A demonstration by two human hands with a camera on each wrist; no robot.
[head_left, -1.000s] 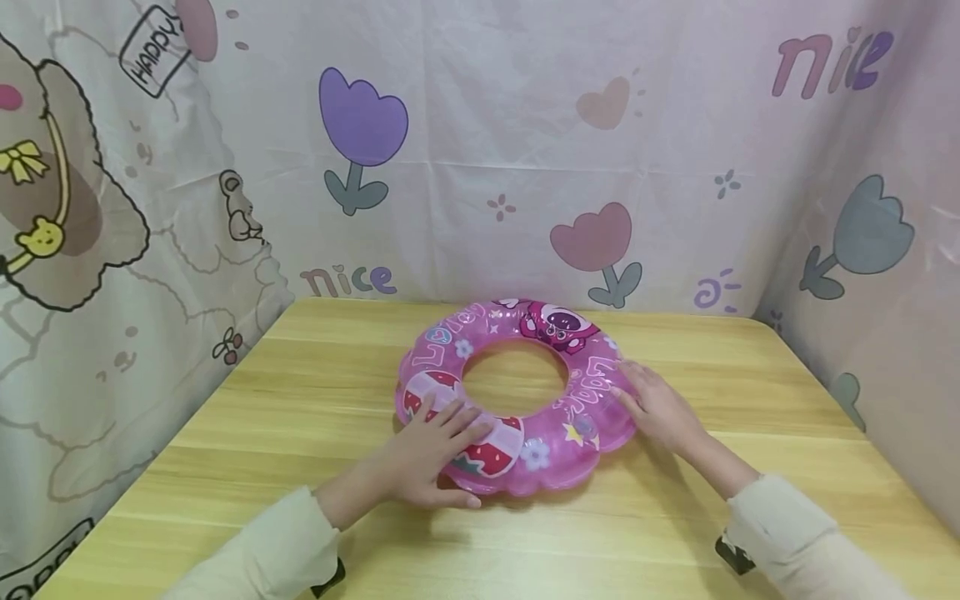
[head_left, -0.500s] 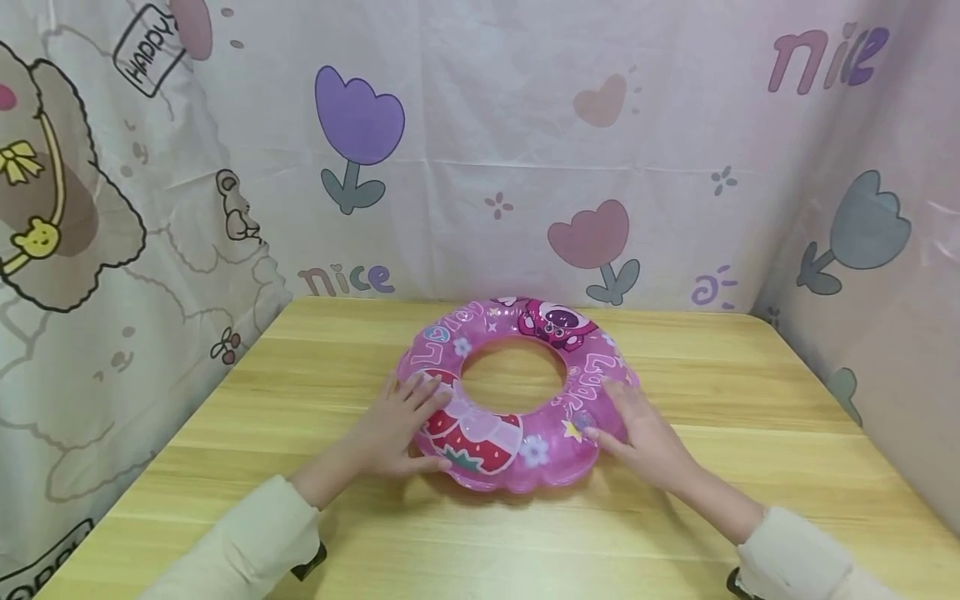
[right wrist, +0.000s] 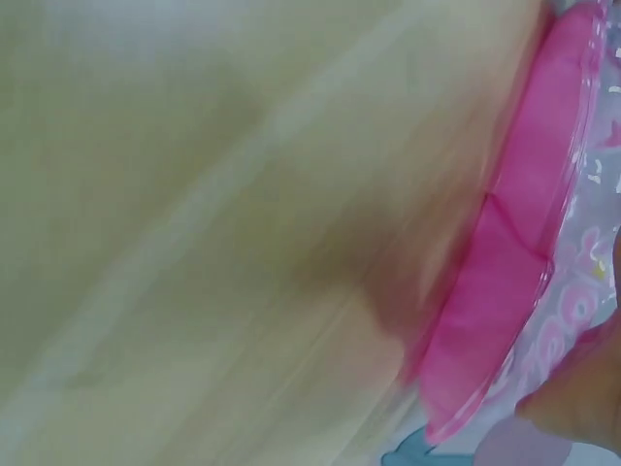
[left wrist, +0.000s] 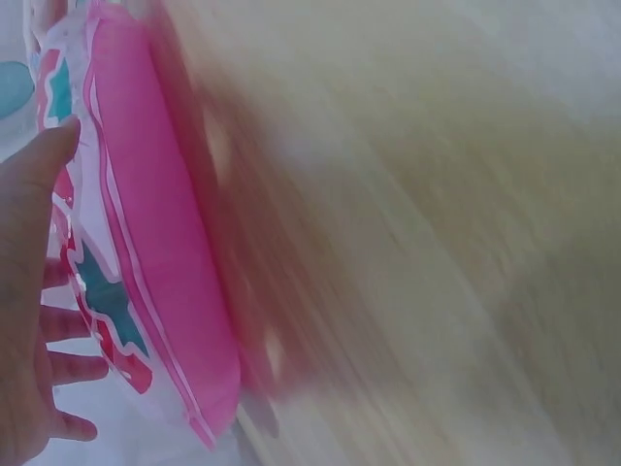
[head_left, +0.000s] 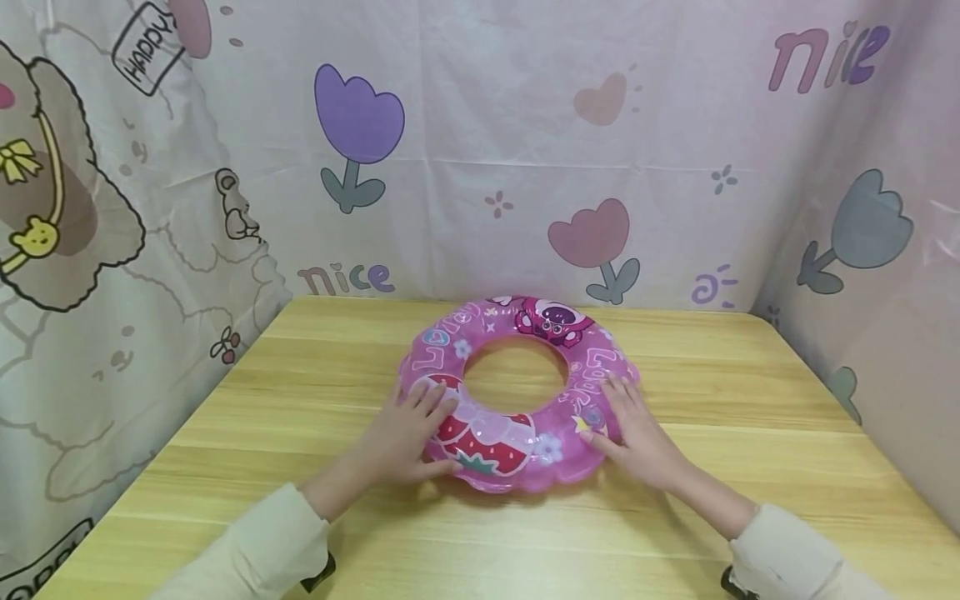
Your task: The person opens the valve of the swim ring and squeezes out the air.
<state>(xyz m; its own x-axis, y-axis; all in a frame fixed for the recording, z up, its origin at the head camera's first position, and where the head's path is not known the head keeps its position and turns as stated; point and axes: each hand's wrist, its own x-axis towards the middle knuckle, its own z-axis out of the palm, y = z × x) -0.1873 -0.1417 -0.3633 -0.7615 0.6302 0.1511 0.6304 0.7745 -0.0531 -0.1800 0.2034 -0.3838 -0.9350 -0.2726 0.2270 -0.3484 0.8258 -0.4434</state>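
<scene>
A pink inflatable swim ring (head_left: 555, 417) lies flat on the wooden table, printed with strawberries, flowers, lettering and a bear at its far side. My left hand (head_left: 401, 433) rests on its near-left part, fingers spread over the print and thumb toward the near rim. On the right part lies my right hand (head_left: 641, 437), with fingers extended across the top and thumb pointing inward. The left wrist view shows the pink side wall (left wrist: 160, 214) of the ring beside that hand's thumb and fingers. In the right wrist view only a bit of the right hand (right wrist: 582, 398) appears.
The light wood table (head_left: 262, 417) extends around the ring on all sides. Behind it and along both sides hangs a printed fabric curtain (head_left: 480, 108) with tulips and words. Dark straps show under both sleeve cuffs.
The ring has turned slightly counterclockwise, its near side shifting right and its bear shifting left. My left hand went left off the strawberries, then slightly right; my right hand slid nearer along the ring.
</scene>
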